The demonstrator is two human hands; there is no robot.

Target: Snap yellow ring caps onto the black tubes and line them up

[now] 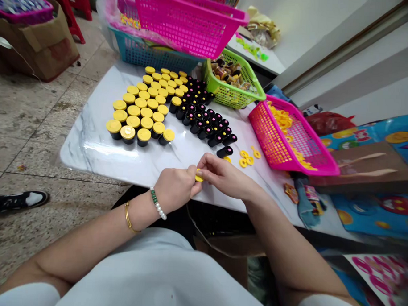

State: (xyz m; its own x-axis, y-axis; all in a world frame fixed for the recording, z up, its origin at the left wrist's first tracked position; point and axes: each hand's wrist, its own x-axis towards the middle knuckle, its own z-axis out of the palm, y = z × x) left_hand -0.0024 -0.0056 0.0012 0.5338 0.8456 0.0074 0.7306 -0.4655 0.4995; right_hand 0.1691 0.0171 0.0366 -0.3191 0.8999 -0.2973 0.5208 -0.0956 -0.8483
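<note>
Left hand [174,190] and right hand [220,173] meet over a yellow piece [199,176]

The left hand is curled into a fist, with the yellow piece at its thumb side; whether anything else sits inside the fist, I cannot tell. The right hand pinches the yellow piece, thumb laid against it, fingers bent over. The piece is between the two hands, above the near edge of the white table [91,131].

A beaded bracelet [154,198] and a gold bangle [128,217] circle the left arm. Beyond the hands, black cups with yellow lids [144,135] stand in rows on the left; open black cups [225,151] are bunched beside them. A few yellow rings [243,163] lie near the right hand, beside a pink basket [269,144] holding more yellow pieces.
</note>
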